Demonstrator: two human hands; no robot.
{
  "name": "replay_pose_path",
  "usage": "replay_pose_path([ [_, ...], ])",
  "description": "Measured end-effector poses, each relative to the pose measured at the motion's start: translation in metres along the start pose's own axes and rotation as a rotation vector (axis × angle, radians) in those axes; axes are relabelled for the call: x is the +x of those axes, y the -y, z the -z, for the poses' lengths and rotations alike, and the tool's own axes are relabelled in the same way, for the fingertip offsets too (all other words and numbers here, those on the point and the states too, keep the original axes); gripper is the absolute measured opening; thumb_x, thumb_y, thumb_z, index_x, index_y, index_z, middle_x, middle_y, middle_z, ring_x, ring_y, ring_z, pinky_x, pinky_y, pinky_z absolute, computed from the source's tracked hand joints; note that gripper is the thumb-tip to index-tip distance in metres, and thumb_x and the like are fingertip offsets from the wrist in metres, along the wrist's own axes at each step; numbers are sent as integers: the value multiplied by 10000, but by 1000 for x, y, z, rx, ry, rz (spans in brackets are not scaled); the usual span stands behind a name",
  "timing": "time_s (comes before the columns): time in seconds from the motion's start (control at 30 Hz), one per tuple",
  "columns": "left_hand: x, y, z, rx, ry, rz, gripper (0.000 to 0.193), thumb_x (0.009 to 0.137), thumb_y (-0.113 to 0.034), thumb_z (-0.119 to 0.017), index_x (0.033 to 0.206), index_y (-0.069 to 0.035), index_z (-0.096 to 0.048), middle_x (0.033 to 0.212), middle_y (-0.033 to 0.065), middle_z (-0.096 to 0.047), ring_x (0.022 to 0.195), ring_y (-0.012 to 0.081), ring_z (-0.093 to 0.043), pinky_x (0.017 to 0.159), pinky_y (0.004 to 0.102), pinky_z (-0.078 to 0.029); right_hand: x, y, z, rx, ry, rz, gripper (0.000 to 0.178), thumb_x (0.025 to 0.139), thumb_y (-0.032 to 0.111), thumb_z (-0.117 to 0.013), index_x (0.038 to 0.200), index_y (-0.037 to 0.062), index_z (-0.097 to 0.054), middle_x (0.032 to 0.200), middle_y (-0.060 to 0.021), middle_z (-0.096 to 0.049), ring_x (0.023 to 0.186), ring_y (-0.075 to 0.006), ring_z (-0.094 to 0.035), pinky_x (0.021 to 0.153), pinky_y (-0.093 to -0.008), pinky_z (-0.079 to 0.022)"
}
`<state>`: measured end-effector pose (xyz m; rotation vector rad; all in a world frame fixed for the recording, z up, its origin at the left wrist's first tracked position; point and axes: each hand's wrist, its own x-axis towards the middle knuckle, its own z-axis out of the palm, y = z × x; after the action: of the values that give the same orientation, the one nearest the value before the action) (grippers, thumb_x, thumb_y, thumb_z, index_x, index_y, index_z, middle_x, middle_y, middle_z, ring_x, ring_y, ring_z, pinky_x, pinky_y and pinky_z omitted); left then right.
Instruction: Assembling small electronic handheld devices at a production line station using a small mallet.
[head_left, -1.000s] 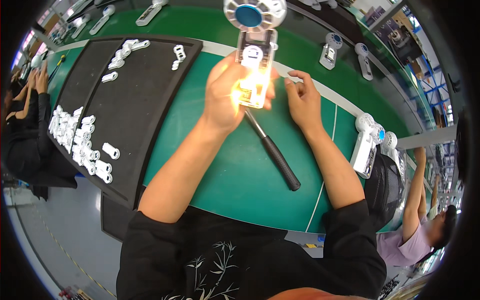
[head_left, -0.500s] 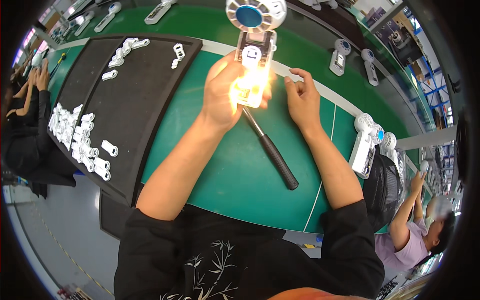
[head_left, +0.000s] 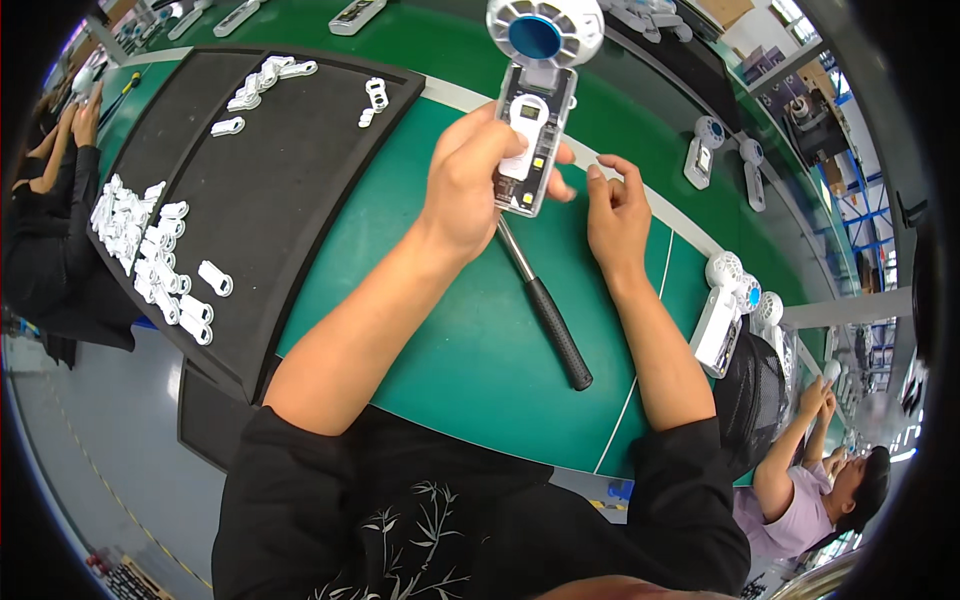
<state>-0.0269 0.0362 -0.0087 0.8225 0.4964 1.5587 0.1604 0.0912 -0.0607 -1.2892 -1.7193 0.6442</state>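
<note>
My left hand [head_left: 465, 180] grips the lower body of a handheld fan [head_left: 543, 85]. The fan has a round white head with a blue centre, and its body looks clear and dark with a white panel on it. The left thumb presses on that panel, and small yellowish light squares show near the lower end. My right hand [head_left: 618, 215] hovers just right of the fan, holding nothing, its thumb and forefinger apart and the other fingers curled. Below the fan, a tool with a black grip and metal shaft [head_left: 545, 315] lies on the green table; its far end is hidden.
On the left, a black tray [head_left: 270, 200] holds many small white parts [head_left: 125, 225]. White fans [head_left: 718, 320] stand at the right beside a black mesh bag [head_left: 755, 400]. More fans [head_left: 703, 150] lie on the green conveyor beyond. Other people [head_left: 800, 500] work at both sides.
The bright glow from the fan's body has dimmed to small light squares. The fan and both hands now appear slightly further right in the view, which has shifted.
</note>
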Motion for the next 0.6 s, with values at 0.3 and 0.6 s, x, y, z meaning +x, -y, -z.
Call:
replay_pose_path([
  [0.3, -4, 18, -16, 272, 185, 196, 528, 994, -348, -455, 1295, 85, -452, 1307, 185, -541, 1286, 225, -476, 1073, 338, -373, -27, 66, 14, 667, 487, -453, 363, 987, 413, -507, 1049, 56, -523, 623, -11, -521, 500, -112, -457, 489, -267, -374],
  [0.6, 1, 39, -12, 448, -86, -2, 546, 998, -364, -507, 1339, 59, -449, 1341, 165, -527, 1299, 201, -446, 1075, 315, -347, 35, -29, 24, 634, 33, -504, 325, 945, 256, -589, 1175, 48, -492, 696, -38, -573, 622, -153, -559, 557, -315, -463],
])
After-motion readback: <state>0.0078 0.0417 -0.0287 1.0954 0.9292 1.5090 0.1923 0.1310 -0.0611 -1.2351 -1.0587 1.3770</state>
